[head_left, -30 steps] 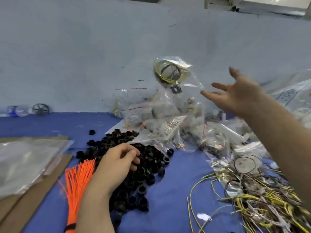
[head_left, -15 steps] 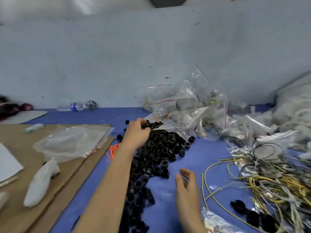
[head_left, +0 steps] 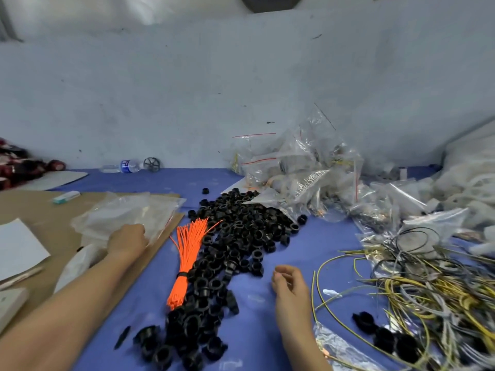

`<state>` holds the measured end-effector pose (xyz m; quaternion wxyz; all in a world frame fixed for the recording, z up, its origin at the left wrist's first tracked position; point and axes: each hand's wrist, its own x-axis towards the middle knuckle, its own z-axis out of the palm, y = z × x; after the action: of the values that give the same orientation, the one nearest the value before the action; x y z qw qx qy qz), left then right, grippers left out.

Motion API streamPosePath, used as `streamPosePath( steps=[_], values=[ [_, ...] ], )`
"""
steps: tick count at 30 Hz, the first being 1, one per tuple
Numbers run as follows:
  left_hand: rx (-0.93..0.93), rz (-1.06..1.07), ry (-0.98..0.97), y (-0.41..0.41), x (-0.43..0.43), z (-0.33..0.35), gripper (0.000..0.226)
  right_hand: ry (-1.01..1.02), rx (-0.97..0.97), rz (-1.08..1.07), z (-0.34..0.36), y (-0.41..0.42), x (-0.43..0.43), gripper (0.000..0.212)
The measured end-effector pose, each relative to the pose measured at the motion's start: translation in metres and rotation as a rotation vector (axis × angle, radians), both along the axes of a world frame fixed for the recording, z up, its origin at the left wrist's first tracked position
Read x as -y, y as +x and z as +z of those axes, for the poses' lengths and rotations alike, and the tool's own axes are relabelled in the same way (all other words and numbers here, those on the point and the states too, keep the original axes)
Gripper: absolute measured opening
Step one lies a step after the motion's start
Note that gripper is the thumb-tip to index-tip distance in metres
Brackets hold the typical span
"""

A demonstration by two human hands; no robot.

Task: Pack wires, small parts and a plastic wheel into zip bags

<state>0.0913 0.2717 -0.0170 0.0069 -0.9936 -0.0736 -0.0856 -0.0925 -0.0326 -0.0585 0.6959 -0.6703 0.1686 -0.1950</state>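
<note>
Hands over the blue desk (head_left: pixel 308 236): I see my left hand (head_left: pixel 128 241) resting on the stack of empty zip bags (head_left: pixel 126 218) near the desk's left edge, grip unclear; my right hand (head_left: pixel 290 286) hovers loosely curled, holding nothing, between the black parts pile (head_left: pixel 235 236) and tangled wires (head_left: pixel 428 285) at the right edge.

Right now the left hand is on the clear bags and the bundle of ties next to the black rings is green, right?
Not quite. The ties are orange, not green; the head view shows it. The rest holds: the left hand is on the clear bags, and the ties lie beside the black rings.
</note>
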Motion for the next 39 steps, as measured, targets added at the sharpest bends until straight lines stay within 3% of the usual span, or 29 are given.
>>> streamPosePath(
  steps=[3, 6, 10, 14, 18, 20, 23, 26, 29, 35, 39],
  values=[
    [-0.012, 0.017, 0.034, 0.0, 0.005, 0.003, 0.032, -0.433, -0.01, 0.13, -0.002, -0.001, 0.0, 0.016],
    [0.03, 0.012, 0.133, 0.0, 0.008, 0.0, 0.029, -0.765, -0.029, 0.258, -0.004, 0.009, -0.004, 0.038],
    [0.162, 0.079, -0.133, -0.001, 0.013, 0.015, 0.02, -1.038, -0.084, 0.317, -0.003, 0.021, -0.007, 0.044],
    [0.43, -0.091, -0.44, -0.019, 0.06, 0.057, 0.033, -0.855, 0.015, 0.14, -0.005, 0.025, -0.004, 0.018],
    [0.58, -0.383, -0.958, -0.073, 0.143, 0.085, 0.032, -0.608, 0.065, 0.007, -0.002, 0.022, 0.002, 0.019],
    [0.596, -0.473, -1.147, -0.11, 0.19, 0.072, 0.039, -0.437, 0.073, -0.105, 0.003, 0.022, 0.009, 0.025],
    [0.439, -0.559, -1.361, -0.156, 0.251, 0.025, 0.052, -0.051, 0.104, -0.211, 0.012, 0.021, 0.029, 0.028],
    [0.391, -0.61, -1.3, -0.181, 0.277, -0.012, 0.057, 0.326, 0.128, -0.262, 0.017, 0.018, 0.054, 0.034],
    [0.418, -0.746, -1.133, -0.183, 0.279, -0.027, 0.061, 0.713, 0.152, -0.267, 0.021, 0.016, 0.068, 0.026],
    [0.486, -0.774, -1.031, -0.183, 0.272, -0.031, 0.047, 0.559, 0.138, -0.176, 0.02, 0.005, 0.066, 0.028],
    [0.442, -0.727, -1.023, -0.182, 0.27, -0.034, 0.043, 0.415, 0.137, -0.096, 0.019, 0.003, 0.065, 0.014]
  ],
)
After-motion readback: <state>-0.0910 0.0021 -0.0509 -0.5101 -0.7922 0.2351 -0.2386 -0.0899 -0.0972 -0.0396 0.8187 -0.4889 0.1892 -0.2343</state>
